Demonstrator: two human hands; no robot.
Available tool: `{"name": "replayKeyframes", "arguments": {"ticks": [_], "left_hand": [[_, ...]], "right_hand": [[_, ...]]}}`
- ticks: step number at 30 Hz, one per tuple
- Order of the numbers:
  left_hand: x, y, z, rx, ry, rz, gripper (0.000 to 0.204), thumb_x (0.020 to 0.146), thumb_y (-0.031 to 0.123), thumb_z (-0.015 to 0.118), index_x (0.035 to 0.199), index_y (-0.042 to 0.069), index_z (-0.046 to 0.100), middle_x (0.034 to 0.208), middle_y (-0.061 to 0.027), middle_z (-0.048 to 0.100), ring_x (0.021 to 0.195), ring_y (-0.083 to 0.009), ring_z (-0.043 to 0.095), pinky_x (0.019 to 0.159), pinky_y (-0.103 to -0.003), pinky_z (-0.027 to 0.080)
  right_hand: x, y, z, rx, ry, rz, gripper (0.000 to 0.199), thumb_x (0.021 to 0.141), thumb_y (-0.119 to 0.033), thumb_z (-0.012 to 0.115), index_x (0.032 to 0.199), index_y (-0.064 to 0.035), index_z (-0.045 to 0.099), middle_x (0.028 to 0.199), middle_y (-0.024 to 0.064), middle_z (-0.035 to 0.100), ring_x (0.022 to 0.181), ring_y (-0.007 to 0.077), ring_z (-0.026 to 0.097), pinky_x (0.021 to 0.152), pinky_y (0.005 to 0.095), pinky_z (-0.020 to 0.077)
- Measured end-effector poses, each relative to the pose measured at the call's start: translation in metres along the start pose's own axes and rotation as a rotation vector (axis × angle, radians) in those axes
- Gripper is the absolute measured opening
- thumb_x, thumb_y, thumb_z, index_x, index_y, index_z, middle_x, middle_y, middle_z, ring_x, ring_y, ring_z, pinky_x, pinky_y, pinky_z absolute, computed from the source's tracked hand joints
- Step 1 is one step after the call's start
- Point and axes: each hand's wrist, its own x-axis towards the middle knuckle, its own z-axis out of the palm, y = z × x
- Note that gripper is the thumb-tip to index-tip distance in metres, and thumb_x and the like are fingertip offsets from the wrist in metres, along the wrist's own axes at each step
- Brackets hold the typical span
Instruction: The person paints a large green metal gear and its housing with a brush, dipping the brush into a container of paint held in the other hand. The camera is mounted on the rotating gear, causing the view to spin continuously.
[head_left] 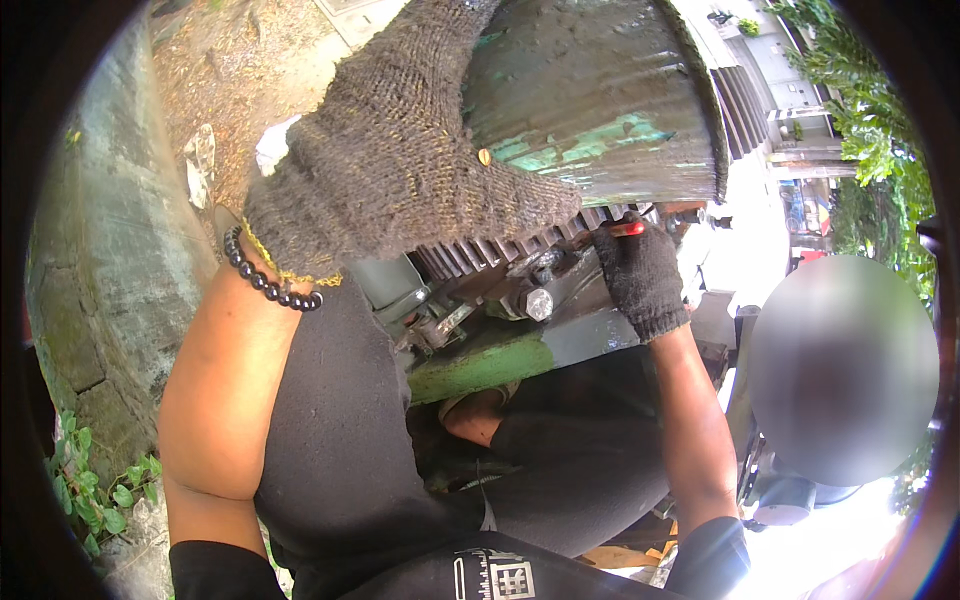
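The left hand [390, 155] is spread against the green-patched drum [600, 95]; a small red object [627, 229] is pinched in the right hand [642, 275] beside the gear teeth [470, 259] (work seems under way, its extent unclear).

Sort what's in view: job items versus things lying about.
Likely job items:
dark metal drum, by the left hand
toothed gear
small red object, in the right hand

Apparently just lying about:
pale scrap on the ground
leafy plant

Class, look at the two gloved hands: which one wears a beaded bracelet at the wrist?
The left hand: a string of dark beads rings its wrist. The right hand, where a red object shows, has a bare wrist.
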Motion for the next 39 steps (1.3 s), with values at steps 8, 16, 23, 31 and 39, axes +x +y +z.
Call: {"name": "replayKeyframes", "arguments": {"ticks": [8, 16, 23, 31, 39], "left_hand": [[0.008, 0.020, -0.009, -0.110, -0.149, -0.342, 0.135, 0.074, 0.048, 0.098, 0.169, -0.003, 0.016, 0.161, -0.0251, 0.045, 0.147, -0.0366, 0.051, 0.121, -0.048, 0.046], [0.006, 0.031, -0.001, -0.022, 0.022, -0.138, 0.144, 0.072, 0.072, 0.090, 0.167, -0.007, 0.016, 0.158, -0.0348, 0.043, 0.145, -0.0434, 0.052, 0.122, -0.054, 0.042], [-0.002, 0.028, 0.000, -0.059, 0.029, -0.272, 0.131, 0.070, 0.054, 0.093, 0.165, -0.004, 0.024, 0.152, -0.0275, 0.050, 0.138, -0.0368, 0.056, 0.116, -0.049, 0.048], [-0.009, 0.027, -0.005, -0.101, 0.038, -0.421, 0.119, 0.068, 0.034, 0.097, 0.163, 0.000, 0.034, 0.145, -0.0192, 0.059, 0.130, -0.0293, 0.062, 0.109, -0.042, 0.054], [-0.011, 0.027, -0.006, -0.192, 0.051, -0.585, 0.112, 0.068, 0.019, 0.097, 0.162, 0.002, 0.040, 0.141, -0.0138, 0.064, 0.127, -0.0238, 0.064, 0.105, -0.037, 0.057]], "right_hand": [[-0.016, -0.025, -0.022, 0.246, -0.067, -0.046, 0.024, 0.099, -0.019, 0.071, 0.115, -0.0015, 0.076, 0.103, 0.0220, 0.078, 0.096, 0.0407, 0.075, 0.086, 0.0469, 0.0588], [-0.014, -0.029, -0.031, 0.243, -0.106, -0.180, 0.025, 0.097, -0.012, 0.074, 0.120, -0.0038, 0.077, 0.113, 0.0179, 0.079, 0.106, 0.0334, 0.076, 0.093, 0.0408, 0.0593], [-0.007, -0.017, -0.030, 0.270, -0.172, -0.198, 0.023, 0.098, -0.014, 0.077, 0.119, -0.0049, 0.079, 0.115, 0.0144, 0.080, 0.104, 0.0277, 0.076, 0.092, 0.0378, 0.0591], [-0.005, -0.002, -0.024, 0.638, -0.247, 0.017, 0.023, 0.099, -0.014, 0.077, 0.120, -0.0060, 0.079, 0.114, 0.0147, 0.079, 0.104, 0.0278, 0.076, 0.092, 0.0382, 0.0584], [-0.003, -0.008, -0.038, 0.388, -0.142, -0.034, 0.026, 0.100, -0.022, 0.077, 0.119, -0.0043, 0.079, 0.108, 0.0136, 0.080, 0.096, 0.0246, 0.077, 0.088, 0.0374, 0.0588]]}}
